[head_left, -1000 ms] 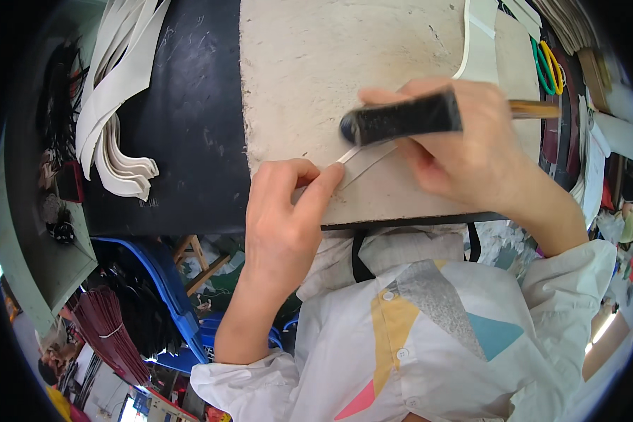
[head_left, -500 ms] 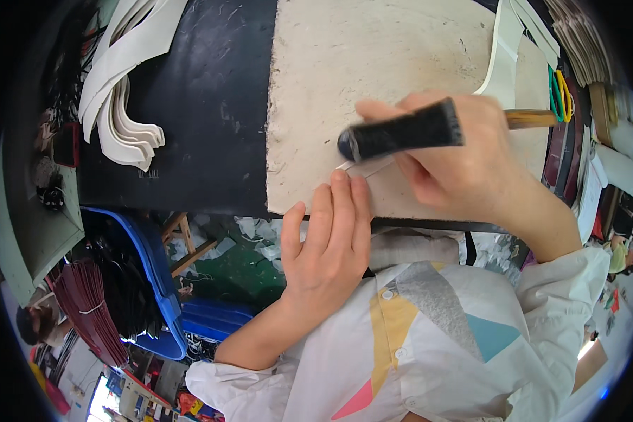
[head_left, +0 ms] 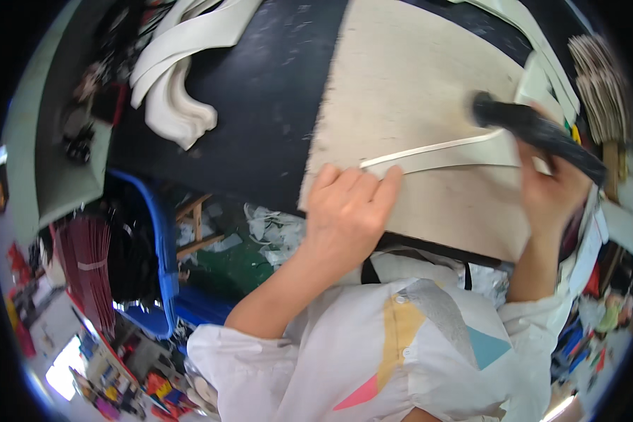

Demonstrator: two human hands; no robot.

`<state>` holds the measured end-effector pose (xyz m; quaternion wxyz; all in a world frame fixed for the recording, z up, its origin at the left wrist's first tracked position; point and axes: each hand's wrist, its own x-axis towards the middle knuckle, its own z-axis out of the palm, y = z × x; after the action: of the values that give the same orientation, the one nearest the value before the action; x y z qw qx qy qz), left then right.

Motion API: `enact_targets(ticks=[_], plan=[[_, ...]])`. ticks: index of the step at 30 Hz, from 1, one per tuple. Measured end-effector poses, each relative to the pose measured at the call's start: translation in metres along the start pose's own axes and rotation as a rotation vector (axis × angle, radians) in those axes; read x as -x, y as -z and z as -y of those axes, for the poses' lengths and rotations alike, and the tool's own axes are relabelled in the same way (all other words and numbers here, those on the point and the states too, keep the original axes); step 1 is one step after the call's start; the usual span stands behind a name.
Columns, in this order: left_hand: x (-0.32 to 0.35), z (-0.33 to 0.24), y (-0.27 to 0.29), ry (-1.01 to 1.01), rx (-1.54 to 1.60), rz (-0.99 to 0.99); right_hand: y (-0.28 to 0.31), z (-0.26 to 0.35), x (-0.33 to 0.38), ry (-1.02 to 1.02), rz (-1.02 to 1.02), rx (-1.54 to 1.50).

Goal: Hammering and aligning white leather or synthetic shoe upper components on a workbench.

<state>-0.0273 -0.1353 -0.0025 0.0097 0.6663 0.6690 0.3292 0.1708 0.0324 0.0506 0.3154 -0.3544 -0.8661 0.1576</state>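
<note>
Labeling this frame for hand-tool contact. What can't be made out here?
- Head view: black-handled tool is motion-blurred; its working end cannot be told.
- Right hand grip: fingers hidden behind the handle.
- White strip: its near end lies under the left hand fingertips.
- Stack at right rim: too distorted to identify.

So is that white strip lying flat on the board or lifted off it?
Flat: the white strip lies along the beige board, left hand pressing its near end.

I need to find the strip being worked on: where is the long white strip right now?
In the head view the white strip lies across the beige board, right of centre, between the left hand and the right hand.
</note>
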Motion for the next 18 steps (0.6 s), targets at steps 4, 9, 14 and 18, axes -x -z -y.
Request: enact_targets(ticks=[4, 9, 14, 18], plan=[[-0.016, 0.009, -0.001, 0.034, 0.035, -0.278, 0.041, -0.059, 0.022, -0.208, -0.260, 0.116], [-0.025, 0.005, 0.033, 0.192, 0.084, -0.022, 0.054, -0.075, 0.053, -0.132, -0.259, 0.270], [-0.015, 0.015, 0.012, 0.122, -0.084, 0.108, 0.064, -0.095, 0.084, -0.391, -0.263, 0.319], [-0.021, 0.022, -0.004, 0.068, -0.023, -0.107, 0.059, -0.102, 0.090, -0.412, -0.310, 0.299]])
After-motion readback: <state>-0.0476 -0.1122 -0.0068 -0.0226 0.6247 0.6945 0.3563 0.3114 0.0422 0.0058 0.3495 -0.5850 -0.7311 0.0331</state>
